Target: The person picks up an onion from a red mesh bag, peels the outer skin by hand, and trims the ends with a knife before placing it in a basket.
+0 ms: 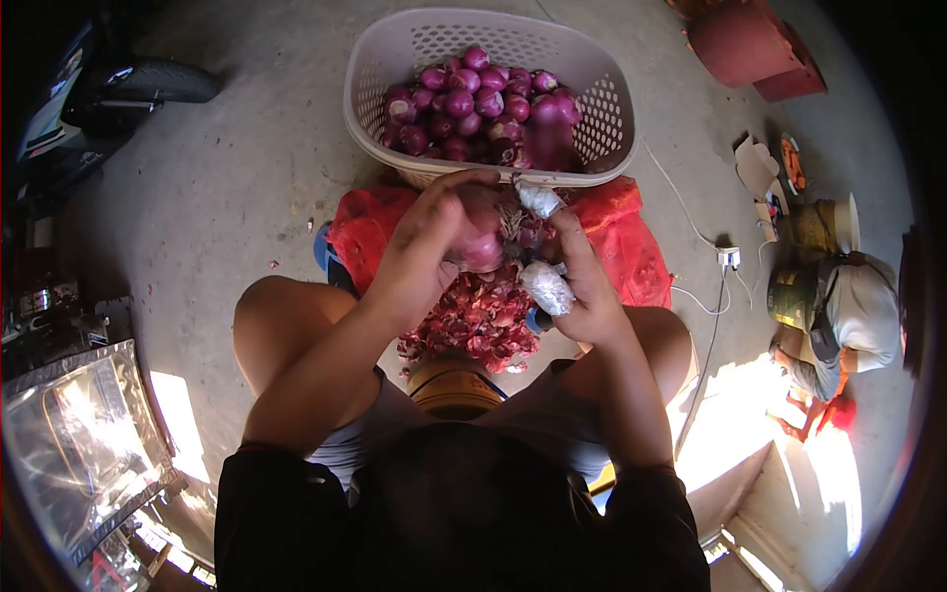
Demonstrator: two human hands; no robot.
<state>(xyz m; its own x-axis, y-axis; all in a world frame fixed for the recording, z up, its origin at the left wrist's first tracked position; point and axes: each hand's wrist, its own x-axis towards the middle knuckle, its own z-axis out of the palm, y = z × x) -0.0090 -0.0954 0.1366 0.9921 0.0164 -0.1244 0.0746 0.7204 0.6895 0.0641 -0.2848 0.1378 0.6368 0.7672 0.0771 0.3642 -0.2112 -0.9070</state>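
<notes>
A red onion (480, 253) is held up in front of the person, between the two hands and above a heap of onion skins (473, 321). The left hand (426, 239) curls around its side, fingers bent over the top and thumb below, gripping it firmly. The right hand (584, 264) comes in from the other side with thumb and forefinger parted, their tips bound in silvery white wraps (546, 287). These tips sit by the dry, rooty end; the area is dark and blurred, so I cannot tell whether they pinch anything. Both forearms reach forward between the raised knees, converging at the onion.

The heap of papery skins lies below the hands, with red sacking (628, 237) spread on either side. Just beyond the hands stands a beige perforated basket (604, 113), holding many glossy purple onions (462, 103) piled toward its middle. Nearer the body, a yellow tub (454, 391) stands between the legs. Well off to the right, another person (860, 314) bends beside a yellowish bucket (827, 225).
</notes>
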